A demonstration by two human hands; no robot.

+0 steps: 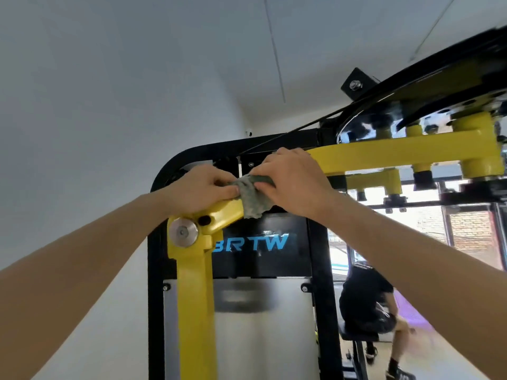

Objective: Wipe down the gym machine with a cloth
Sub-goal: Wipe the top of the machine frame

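Between the two raised hands, a crumpled grey-green cloth (251,205) is draped over the yellow bar (227,215) of the gym machine (194,297). Its loose end hangs just below both sets of knuckles. The left hand (201,191) pinches the cloth's near edge with curled fingers and thumb, and its palm rests on the bar. The right hand (292,183) is curled over the cloth's upper right part and grips it from above, and the two hands almost touch. Below the left wrist, a round metal pivot disc (183,232) sits where the bar meets the yellow upright. Under the right hand is a dark panel (263,242) lettered BRTW.

The right hand's fingertips are hidden under its own knuckles and the cloth, so how much fabric lies beneath that palm cannot be told. The stretch of bar under both hands is covered. Beyond the right hand, the long yellow arm (384,157) runs off to a black pulley assembly (411,105) that is blurred and cut by the frame edge. Beneath the right forearm, a seated person in black (365,300) is partly hidden by that forearm.
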